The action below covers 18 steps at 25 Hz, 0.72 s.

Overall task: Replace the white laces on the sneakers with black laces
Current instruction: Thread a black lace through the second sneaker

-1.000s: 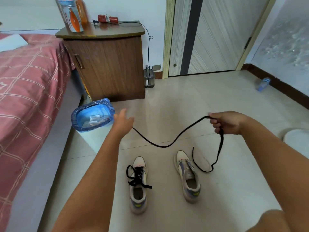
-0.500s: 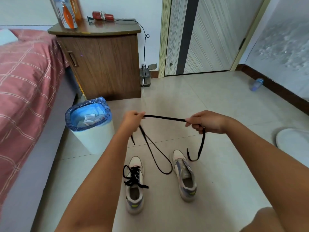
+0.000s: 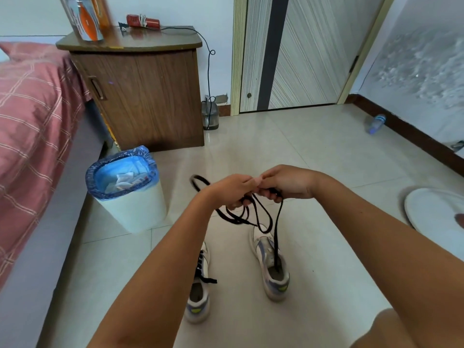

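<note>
Both hands meet in the middle of the view, above the floor (image 3: 326,151) and just beyond the two sneakers. The left hand (image 3: 232,189) has its fingers curled round a black lace (image 3: 266,219), and the right hand (image 3: 286,183) pinches the same lace right beside it, the two hands touching. From the grip the lace hangs down in several loose loops; one loop sticks out to the left past the left hand, and one long strand drops almost straight down toward the right sneaker (image 3: 272,262), though whether it touches the shoe is hard to tell. That sneaker lies on the floor with its long axis running near to far, toe pointing away, and shows no lace in its eyelets. The left sneaker (image 3: 199,285), partly hidden by the left forearm, lies parallel, toe also far, with a black lace threaded through it. A white bin (image 3: 130,194) with a blue liner stands to the left, near a wooden cabinet (image 3: 148,96).
</note>
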Available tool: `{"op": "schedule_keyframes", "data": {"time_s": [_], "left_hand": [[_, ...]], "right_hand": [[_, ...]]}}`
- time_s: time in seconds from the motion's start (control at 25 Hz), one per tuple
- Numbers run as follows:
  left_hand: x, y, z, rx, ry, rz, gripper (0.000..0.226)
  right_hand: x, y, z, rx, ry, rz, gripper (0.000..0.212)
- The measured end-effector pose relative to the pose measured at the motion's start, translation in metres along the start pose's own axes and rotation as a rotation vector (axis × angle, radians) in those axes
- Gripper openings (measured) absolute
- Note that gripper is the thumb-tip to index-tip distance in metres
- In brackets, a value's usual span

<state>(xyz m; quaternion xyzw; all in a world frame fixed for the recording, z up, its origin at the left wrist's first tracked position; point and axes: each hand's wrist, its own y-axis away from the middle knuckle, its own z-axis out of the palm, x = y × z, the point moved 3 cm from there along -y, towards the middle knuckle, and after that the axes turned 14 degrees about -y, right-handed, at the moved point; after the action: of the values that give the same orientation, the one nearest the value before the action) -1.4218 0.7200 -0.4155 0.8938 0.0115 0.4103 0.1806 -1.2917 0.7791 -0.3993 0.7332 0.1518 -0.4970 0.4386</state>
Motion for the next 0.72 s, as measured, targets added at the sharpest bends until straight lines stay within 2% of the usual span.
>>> {"op": "schedule_keyframes", "data": {"time_s": [0.08,0.32,0.4,0.52,0.64,0.72], "left_hand": [[-0.011,-0.004,-0.008,0.058,0.027,-0.053,0.037],[-0.086,0.006,-0.041,0.570,0.443,-0.438,0.035],[-0.099,0.011,-0.046,0.630,0.522,-0.470,0.034],[-0.109,0.017,-0.053,0.676,0.573,-0.466,0.034],[-0.119,0.017,-0.054,0.680,0.533,-0.485,0.033],[-0.126,0.014,-0.053,0.682,0.485,-0.516,0.033]], "right_hand": [[0.003,0.005,-0.007,0.028,-0.009,0.018,0.020],[0.038,0.017,-0.051,0.078,-0.111,0.141,0.022],[0.053,0.023,-0.068,0.089,-0.118,0.211,0.023],[0.075,0.037,-0.088,0.112,-0.105,0.415,0.023],[0.097,0.051,-0.109,0.144,-0.091,0.598,0.024],[0.107,0.057,-0.119,0.203,-0.098,0.655,0.024]]}}
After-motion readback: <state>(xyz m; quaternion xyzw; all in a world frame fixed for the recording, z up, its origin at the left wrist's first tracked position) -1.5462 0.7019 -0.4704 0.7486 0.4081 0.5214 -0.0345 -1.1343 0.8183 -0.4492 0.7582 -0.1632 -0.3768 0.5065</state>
